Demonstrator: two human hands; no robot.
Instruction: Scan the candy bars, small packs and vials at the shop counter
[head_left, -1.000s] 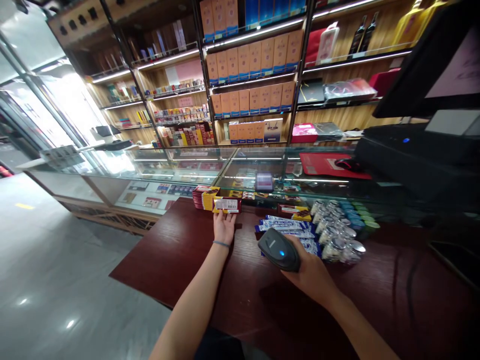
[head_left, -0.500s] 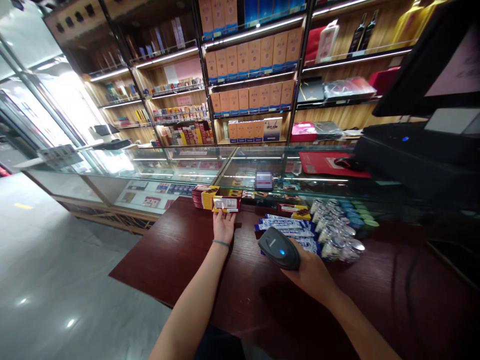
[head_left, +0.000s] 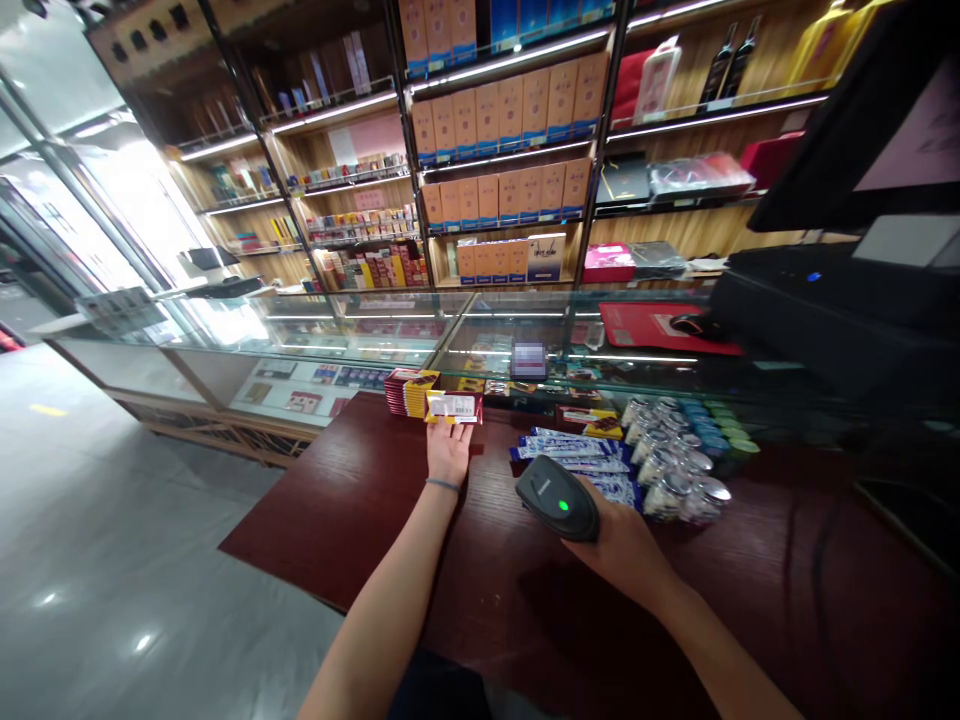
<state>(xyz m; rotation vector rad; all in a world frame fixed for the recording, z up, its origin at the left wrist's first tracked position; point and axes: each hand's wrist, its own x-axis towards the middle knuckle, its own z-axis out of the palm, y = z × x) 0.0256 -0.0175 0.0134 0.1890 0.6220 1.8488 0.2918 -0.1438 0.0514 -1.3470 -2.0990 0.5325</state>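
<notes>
- We see the left hand near the middle of the frame, palm up, with its fingers curled under a flat pack and holding it.
- The pack is just above that hand, at the right side of a neat stack of packs. We cannot tell if the two touch.
- In our right hand, right of the middle, we grip a scanner. The hand is closed around it, and a green light shines on top.
- We think the pack is tipped so its label faces the scanner, and the scanner's nose points up and left to see it.
- The blue and white packets and little jars sit on the right part of the desk, maybe to keep each kind together.
- The pack looks dark red and yellow. Its pale label has small dark marks, like a bar code, too tiny for us to read.
</notes>
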